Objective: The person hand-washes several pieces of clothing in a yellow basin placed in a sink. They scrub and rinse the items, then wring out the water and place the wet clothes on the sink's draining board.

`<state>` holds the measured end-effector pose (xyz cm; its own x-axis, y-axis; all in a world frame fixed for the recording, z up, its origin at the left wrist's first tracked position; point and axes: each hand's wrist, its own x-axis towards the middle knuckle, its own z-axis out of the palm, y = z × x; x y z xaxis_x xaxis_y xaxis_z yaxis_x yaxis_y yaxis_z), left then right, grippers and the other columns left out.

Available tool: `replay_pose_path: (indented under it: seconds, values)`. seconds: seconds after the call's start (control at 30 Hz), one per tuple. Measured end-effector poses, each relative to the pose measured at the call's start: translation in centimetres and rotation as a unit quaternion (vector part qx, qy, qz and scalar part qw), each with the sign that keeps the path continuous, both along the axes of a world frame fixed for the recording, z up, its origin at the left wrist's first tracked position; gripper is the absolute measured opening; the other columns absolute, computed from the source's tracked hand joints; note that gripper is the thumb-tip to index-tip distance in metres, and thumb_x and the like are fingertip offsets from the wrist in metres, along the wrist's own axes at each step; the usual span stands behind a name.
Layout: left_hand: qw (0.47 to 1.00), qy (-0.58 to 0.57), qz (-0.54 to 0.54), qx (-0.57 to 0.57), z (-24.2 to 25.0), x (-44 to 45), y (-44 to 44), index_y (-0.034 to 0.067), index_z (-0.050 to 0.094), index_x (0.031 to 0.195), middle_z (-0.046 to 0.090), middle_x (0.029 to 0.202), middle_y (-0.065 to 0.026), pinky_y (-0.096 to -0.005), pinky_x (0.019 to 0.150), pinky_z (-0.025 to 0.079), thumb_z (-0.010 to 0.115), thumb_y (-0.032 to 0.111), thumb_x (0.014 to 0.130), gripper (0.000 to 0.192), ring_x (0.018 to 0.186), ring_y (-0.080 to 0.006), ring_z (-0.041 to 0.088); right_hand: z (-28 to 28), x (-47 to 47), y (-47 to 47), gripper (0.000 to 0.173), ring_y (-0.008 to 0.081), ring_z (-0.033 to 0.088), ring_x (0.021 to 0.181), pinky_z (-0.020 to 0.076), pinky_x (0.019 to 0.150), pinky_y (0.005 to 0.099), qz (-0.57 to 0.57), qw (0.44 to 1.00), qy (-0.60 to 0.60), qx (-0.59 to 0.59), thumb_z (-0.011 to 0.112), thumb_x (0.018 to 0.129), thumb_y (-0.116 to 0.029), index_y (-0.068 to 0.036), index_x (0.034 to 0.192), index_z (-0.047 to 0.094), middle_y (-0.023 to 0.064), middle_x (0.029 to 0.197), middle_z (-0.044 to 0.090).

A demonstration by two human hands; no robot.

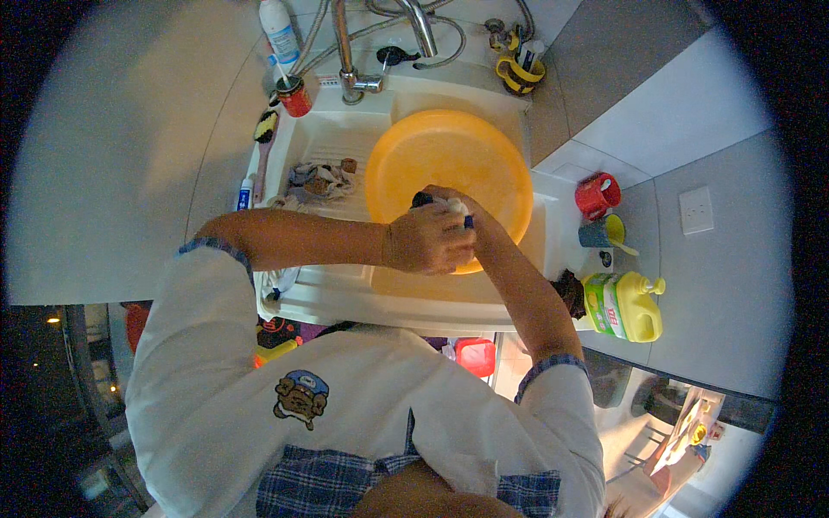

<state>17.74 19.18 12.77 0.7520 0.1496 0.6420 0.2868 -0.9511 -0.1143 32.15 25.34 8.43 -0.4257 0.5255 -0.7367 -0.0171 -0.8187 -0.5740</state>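
A small bunched cloth, white with dark parts [456, 206], is gripped between my two hands over an orange plastic basin [447, 136]. My left hand [432, 239] is closed round its near side, knuckles up. My right hand [461, 197] holds it from the far side, its fingers partly hidden behind the cloth and my left hand. The basin stands tilted or flat in a white sink, which I cannot tell; its near rim is partly covered by my hands. Left of it, a wet crumpled cloth [320, 180] lies on the ribbed washboard [333, 139].
A chrome faucet [353, 84] rises behind the sink. A scrubbing brush [264, 139], a red can [295, 97] and a tube [245, 194] line the left edge. At right are a red mug [596, 195], a grey cup [597, 233] and a yellow detergent jug [622, 306].
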Motion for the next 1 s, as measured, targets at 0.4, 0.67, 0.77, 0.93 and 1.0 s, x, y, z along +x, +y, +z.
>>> replay_pose_path:
  seconds: [0.4, 0.67, 0.77, 0.93, 1.0]
  values:
    - [0.782, -0.303, 0.307, -0.450, 6.9, -14.4, -5.2, 0.009, 0.062, 0.117, 0.067, 0.103, -0.0065, -0.0295, 0.084, 0.051, 0.076, 0.019, 0.084, 0.037, 0.094, -0.0145, 0.064, -7.9, 1.9, -0.7, 0.020, 0.0267, 0.063, 0.091, 0.0521, 0.083, 0.0395, 0.114, 0.856, -0.252, 0.437, 0.061, 0.086, -0.020, -0.013, 0.104, 0.067, 0.0069, 0.097, 0.067]
    - [0.778, -0.040, 0.555, -0.291, 0.0, -16.9, -15.3, 0.008, 0.067, 0.116, 0.066, 0.106, -0.0143, -0.0480, 0.089, 0.046, 0.076, 0.039, 0.078, 0.049, 0.104, -0.0353, 0.057, -11.9, 4.3, -6.3, 0.023, 0.0380, 0.062, 0.094, 0.0527, 0.084, 0.0475, 0.151, 0.606, -0.480, 0.616, 0.061, 0.075, -0.008, -0.013, 0.097, 0.065, 0.0148, 0.099, 0.067]
    - [0.800, -0.002, 0.583, -0.141, -2.4, -15.2, -16.2, 0.012, 0.065, 0.122, 0.062, 0.118, -0.0121, -0.0530, 0.097, 0.039, 0.076, 0.041, 0.078, 0.053, 0.117, -0.0364, 0.051, -11.4, 4.1, -6.9, 0.024, 0.0372, 0.063, 0.095, 0.0534, 0.082, 0.0479, 0.103, 0.600, -0.417, 0.675, 0.061, 0.075, -0.010, -0.014, 0.098, 0.066, 0.0144, 0.099, 0.067]
    - [0.824, -0.064, 0.544, -0.145, -1.0, -15.3, -17.1, 0.016, 0.061, 0.130, 0.047, 0.143, -0.0135, -0.0578, 0.109, 0.032, 0.078, 0.043, 0.076, 0.062, 0.132, -0.0397, 0.043, -10.6, 3.5, -6.4, 0.022, 0.0334, 0.066, 0.095, 0.0541, 0.082, 0.0466, 0.167, 0.650, -0.463, 0.579, 0.061, 0.077, -0.010, -0.016, 0.098, 0.068, 0.0113, 0.098, 0.069]
    - [0.813, -0.072, 0.565, -0.120, -0.1, -15.9, -18.8, 0.016, 0.060, 0.131, 0.046, 0.145, -0.0148, -0.0586, 0.111, 0.031, 0.079, 0.045, 0.075, 0.066, 0.134, -0.0407, 0.042, -10.7, 3.5, -6.4, 0.020, 0.0327, 0.067, 0.095, 0.0543, 0.082, 0.0462, 0.181, 0.656, -0.467, 0.565, 0.062, 0.078, -0.012, -0.017, 0.097, 0.068, 0.0107, 0.098, 0.069]
